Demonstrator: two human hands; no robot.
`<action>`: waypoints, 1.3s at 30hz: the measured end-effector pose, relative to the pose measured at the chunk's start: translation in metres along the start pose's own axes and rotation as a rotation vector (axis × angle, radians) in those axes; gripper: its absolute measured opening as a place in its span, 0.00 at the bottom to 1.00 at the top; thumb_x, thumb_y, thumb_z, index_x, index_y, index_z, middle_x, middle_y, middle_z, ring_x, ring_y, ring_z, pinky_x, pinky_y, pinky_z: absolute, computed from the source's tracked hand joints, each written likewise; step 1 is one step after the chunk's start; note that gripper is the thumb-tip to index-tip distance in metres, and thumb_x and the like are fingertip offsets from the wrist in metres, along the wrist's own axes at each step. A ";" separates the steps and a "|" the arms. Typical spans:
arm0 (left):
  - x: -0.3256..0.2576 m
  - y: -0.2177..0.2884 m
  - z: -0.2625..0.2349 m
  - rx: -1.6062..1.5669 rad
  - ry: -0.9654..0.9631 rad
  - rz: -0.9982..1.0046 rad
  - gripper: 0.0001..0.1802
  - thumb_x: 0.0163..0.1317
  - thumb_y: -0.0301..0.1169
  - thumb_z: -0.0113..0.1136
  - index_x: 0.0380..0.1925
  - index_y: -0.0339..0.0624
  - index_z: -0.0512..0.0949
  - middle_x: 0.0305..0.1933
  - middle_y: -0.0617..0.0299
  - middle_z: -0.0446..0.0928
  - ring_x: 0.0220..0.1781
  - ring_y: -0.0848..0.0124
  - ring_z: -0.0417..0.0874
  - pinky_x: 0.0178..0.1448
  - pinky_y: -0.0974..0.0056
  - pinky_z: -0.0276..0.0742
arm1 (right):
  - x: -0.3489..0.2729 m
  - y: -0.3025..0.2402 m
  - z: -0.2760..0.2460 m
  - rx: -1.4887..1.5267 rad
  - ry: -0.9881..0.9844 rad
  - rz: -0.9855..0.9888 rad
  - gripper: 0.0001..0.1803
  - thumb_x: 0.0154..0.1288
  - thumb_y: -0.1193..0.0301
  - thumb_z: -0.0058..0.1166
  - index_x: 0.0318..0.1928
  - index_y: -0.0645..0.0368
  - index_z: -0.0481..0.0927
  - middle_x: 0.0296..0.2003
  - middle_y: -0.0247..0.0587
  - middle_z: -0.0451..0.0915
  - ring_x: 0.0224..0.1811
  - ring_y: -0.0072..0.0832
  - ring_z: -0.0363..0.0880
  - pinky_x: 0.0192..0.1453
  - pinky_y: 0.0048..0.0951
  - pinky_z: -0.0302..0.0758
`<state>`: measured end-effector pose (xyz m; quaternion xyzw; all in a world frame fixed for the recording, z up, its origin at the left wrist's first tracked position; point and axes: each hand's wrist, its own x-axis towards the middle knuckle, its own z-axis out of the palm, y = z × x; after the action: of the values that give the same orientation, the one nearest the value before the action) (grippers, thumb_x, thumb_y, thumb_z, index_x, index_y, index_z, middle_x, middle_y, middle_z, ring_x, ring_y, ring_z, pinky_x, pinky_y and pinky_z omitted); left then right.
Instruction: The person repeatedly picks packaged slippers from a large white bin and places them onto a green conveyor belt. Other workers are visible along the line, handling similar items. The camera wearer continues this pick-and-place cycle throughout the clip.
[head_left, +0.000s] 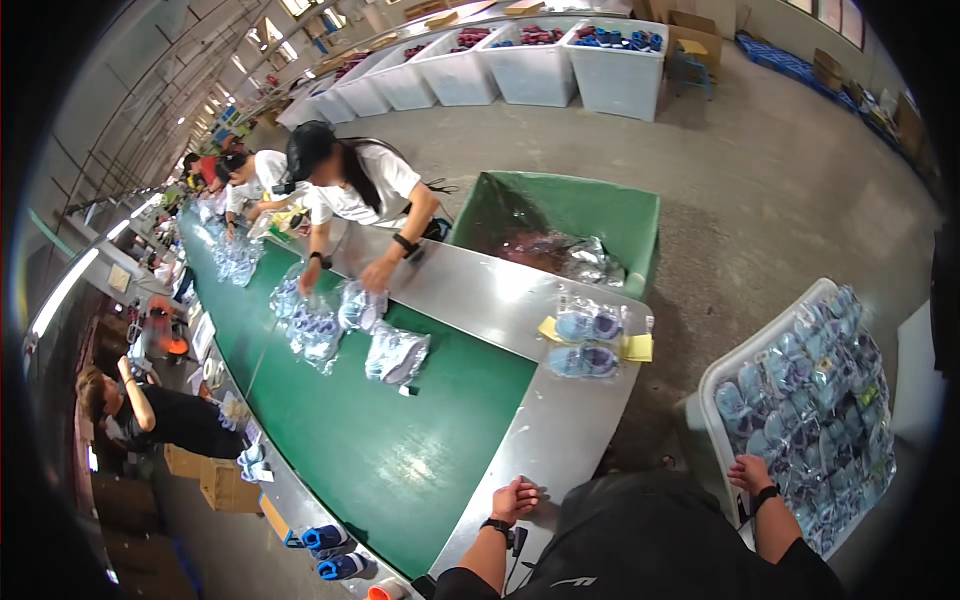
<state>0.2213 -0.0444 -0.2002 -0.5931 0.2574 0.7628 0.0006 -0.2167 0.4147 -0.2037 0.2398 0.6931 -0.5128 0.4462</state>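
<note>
Both hands are free of goods: the left hand [516, 498] rests loosely curled on the steel edge of the tabletop [560, 420] at 6 o'clock, and the right hand [750, 472] lies with fingers spread on the rim of the white bin [712, 375] at 4 o'clock. That bin looks heaped with bagged blue shoes [815, 400], so I judge most of the load is not yet moved. On the green conveyor belt [400, 440], several bagged shoes [398, 353] lie toward 10 o'clock, near a co-worker's hands [378, 272]. Two bagged pairs [588, 340] sit on the steel tabletop at 1 o'clock, beside yellow slips [636, 347], not yet on the belt.
</note>
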 end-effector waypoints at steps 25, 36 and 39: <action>0.040 0.108 -0.006 0.745 0.102 0.406 0.18 0.66 0.41 0.60 0.39 0.36 0.85 0.31 0.61 0.86 0.28 0.73 0.85 0.36 0.65 0.82 | 0.039 -0.002 -0.042 -0.033 0.082 0.041 0.07 0.65 0.62 0.53 0.36 0.50 0.74 0.25 0.37 0.76 0.23 0.36 0.79 0.24 0.36 0.75; 0.088 0.233 -0.081 0.759 0.688 0.766 0.17 0.56 0.42 0.66 0.39 0.42 0.86 0.38 0.50 0.87 0.43 0.53 0.88 0.48 0.55 0.83 | -0.029 0.003 -0.045 0.013 0.118 0.024 0.06 0.67 0.63 0.54 0.38 0.49 0.75 0.26 0.36 0.78 0.25 0.33 0.81 0.23 0.34 0.76; 0.089 0.271 -0.091 0.721 0.911 0.817 0.22 0.53 0.41 0.67 0.44 0.38 0.84 0.41 0.44 0.85 0.46 0.48 0.86 0.52 0.50 0.80 | -0.045 0.008 -0.045 0.014 0.133 0.035 0.05 0.66 0.64 0.55 0.38 0.49 0.75 0.26 0.37 0.78 0.25 0.34 0.81 0.23 0.35 0.76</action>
<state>0.1949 -0.3422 -0.1892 -0.6720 0.6704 0.2453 -0.1971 -0.2049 0.4654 -0.1653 0.2887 0.7133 -0.4926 0.4064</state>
